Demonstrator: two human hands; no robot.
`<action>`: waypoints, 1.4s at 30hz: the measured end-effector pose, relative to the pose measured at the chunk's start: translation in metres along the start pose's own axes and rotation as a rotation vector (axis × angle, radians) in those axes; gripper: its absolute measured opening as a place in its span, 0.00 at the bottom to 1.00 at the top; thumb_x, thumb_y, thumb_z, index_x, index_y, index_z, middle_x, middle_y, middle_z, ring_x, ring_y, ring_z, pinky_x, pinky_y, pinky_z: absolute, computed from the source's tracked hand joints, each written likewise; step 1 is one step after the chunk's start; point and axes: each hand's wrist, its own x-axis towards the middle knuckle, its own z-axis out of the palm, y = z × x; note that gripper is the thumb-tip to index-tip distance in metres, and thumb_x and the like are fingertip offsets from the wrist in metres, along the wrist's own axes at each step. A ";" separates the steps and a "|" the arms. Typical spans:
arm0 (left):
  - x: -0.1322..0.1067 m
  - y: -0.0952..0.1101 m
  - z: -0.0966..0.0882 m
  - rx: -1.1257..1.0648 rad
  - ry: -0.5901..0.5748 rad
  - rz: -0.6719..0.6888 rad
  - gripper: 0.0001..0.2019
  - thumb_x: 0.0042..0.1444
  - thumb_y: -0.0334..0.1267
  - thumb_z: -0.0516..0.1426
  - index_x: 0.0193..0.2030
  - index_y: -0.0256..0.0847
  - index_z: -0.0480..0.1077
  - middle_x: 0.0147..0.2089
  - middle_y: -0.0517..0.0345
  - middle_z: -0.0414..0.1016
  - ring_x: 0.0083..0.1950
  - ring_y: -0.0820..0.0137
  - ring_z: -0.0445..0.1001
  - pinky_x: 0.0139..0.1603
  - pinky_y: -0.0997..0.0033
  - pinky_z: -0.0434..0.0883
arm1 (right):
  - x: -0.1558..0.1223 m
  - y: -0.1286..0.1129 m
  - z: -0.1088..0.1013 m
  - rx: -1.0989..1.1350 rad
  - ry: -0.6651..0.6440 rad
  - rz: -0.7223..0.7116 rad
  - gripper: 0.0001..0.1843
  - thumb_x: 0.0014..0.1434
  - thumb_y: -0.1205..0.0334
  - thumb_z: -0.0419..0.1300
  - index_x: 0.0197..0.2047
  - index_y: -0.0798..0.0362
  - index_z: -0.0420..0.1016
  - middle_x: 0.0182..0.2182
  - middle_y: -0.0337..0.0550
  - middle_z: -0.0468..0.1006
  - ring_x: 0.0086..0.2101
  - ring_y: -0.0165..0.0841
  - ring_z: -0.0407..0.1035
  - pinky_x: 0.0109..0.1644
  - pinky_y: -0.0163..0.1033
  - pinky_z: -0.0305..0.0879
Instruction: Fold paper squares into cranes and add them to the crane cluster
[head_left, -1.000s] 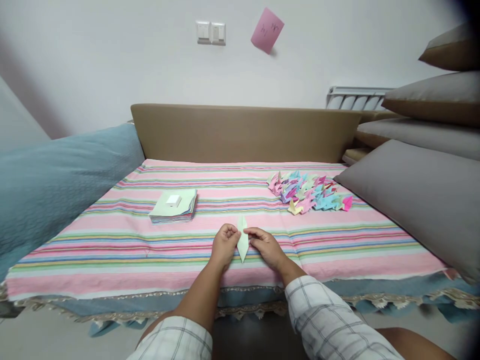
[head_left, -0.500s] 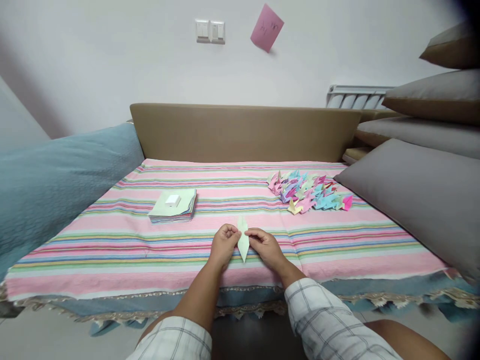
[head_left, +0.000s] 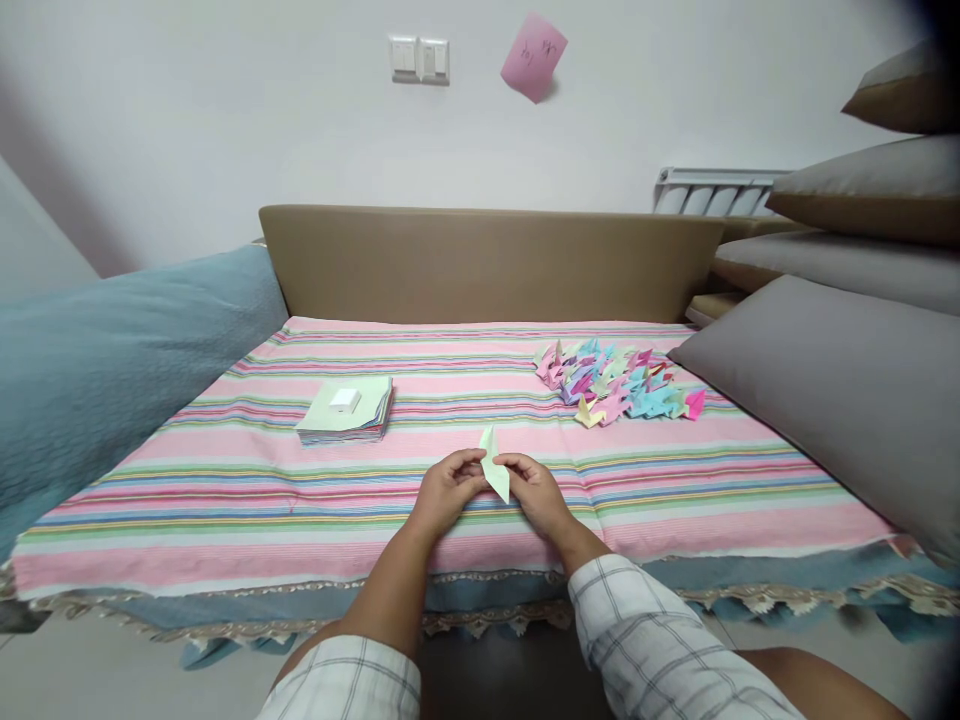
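A pale green folded paper [head_left: 495, 474], long and pointed at both ends, is held between my two hands above the striped cloth. My left hand [head_left: 448, 488] pinches its left edge with thumb and fingers. From the other side, my right hand [head_left: 535, 494] grips the right edge the same way. The paper stands tilted, its upper tip leaning left and its lower tip to the right. Further off to the right lies a pile of folded paper cranes [head_left: 611, 385] in pink, blue, yellow, purple and green.
On the left sits a stack of coloured paper sheets [head_left: 360, 425] with a small white box [head_left: 344, 400] on top. The striped cloth [head_left: 247, 540] covers the seat. Grey cushions [head_left: 840, 370] are piled at the right, and a blue-covered armrest [head_left: 135, 350] bounds the left.
The folded paper has turned from nearly upright to tilted, its lower tip swinging right and up. My left fingers have shifted along its edge; both hands still hold it.
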 end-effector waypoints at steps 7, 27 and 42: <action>-0.001 0.005 -0.013 0.311 -0.021 0.193 0.13 0.45 0.36 0.61 0.41 0.50 0.77 0.41 0.55 0.78 0.45 0.63 0.73 0.51 0.64 0.66 | -0.002 -0.003 0.001 -0.055 -0.032 -0.033 0.11 0.48 0.55 0.62 0.35 0.51 0.76 0.33 0.41 0.77 0.35 0.34 0.70 0.41 0.39 0.66; 0.004 -0.003 -0.001 0.088 0.180 -0.071 0.14 0.40 0.48 0.63 0.23 0.37 0.74 0.21 0.61 0.71 0.24 0.75 0.64 0.28 0.75 0.61 | 0.002 -0.009 0.002 -0.160 -0.027 -0.020 0.16 0.50 0.48 0.60 0.27 0.53 0.71 0.22 0.35 0.69 0.26 0.29 0.62 0.34 0.35 0.60; 0.003 -0.003 0.009 0.045 0.238 -0.022 0.12 0.42 0.45 0.62 0.26 0.38 0.69 0.19 0.65 0.66 0.21 0.78 0.61 0.23 0.78 0.57 | 0.003 -0.004 0.008 -0.153 0.073 -0.032 0.16 0.49 0.48 0.61 0.26 0.54 0.70 0.21 0.36 0.69 0.25 0.29 0.61 0.31 0.34 0.59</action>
